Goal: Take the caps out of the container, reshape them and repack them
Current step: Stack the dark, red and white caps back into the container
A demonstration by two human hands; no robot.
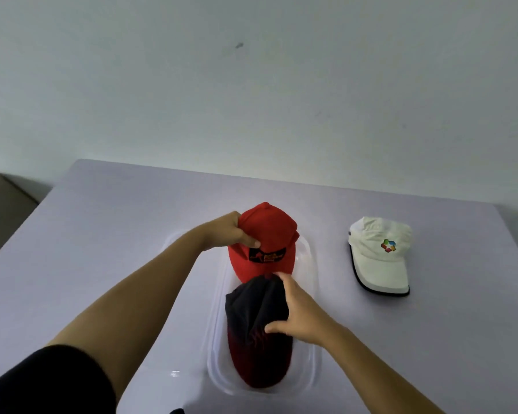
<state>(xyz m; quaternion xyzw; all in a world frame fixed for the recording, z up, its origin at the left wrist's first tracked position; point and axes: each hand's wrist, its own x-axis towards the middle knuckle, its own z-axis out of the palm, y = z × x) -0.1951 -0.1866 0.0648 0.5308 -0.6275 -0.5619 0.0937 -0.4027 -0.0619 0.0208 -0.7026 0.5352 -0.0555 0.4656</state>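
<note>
Fingers (pixel 253 242) of the left hand (pixel 228 231) are curled round the left side of the red cap (pixel 266 234), thumb lying across its front just above the dark badge, so that hand is clamped on the crown. It comes in from the near left, forearm slanting across the table (pixel 102 234), and the cap sits at the far end of the clear container (pixel 308 264), lifted a little or tipped up, hard to say which.

Now the middle. The red cap's peak points toward the near side, and its edge meets the crown of the dark cap (pixel 256 312), which fills the near half of the container with its reddish peak nearest the wearer. Both caps run far to near along the container's long axis, one behind the other.

Moving right, the right hand (pixel 299 318) rests on the dark cap's right flank, fingers spread over the fabric and thumb low on the crown; it presses or steadies more than it grips, and I cannot tell whether it has closed on the cloth. My read: the red cap comes out first, straight up and away from the dark one, since the left hand is the one holding it.

Far right, the white cap (pixel 380 255) lies on the table, well apart from the container, peak toward the near side.
</note>
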